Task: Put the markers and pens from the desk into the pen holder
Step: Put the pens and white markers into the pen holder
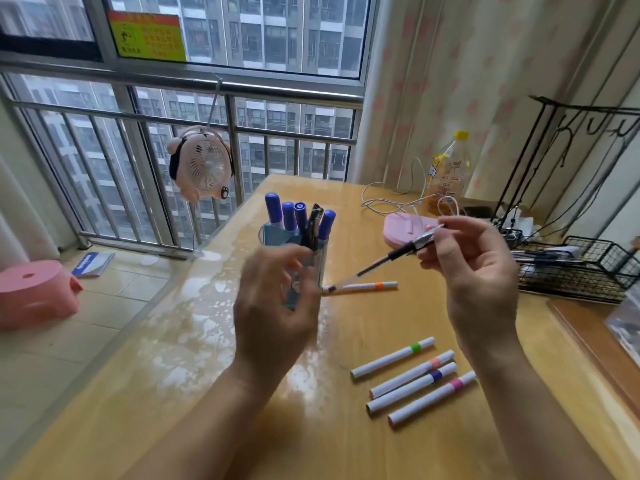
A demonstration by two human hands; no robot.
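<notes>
Pen holder – L hand blocks

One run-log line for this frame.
right hand: holds pen | left hand: at pen holder | desk: five white markers left

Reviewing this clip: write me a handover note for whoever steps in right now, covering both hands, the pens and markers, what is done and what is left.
Left hand: curled beside the clear blue pen holder, blurred; grip cannot be told.
Right hand: pinching a clear-barrelled black pen, tip angled down toward the holder.
Done: four blue-capped markers and a dark pen stand in the holder.
Left: drop in the held pen, then five white markers on the wooden desk: orange-banded just right of the holder, plus green, peach, purple and pink-banded near the right forearm.
</notes>
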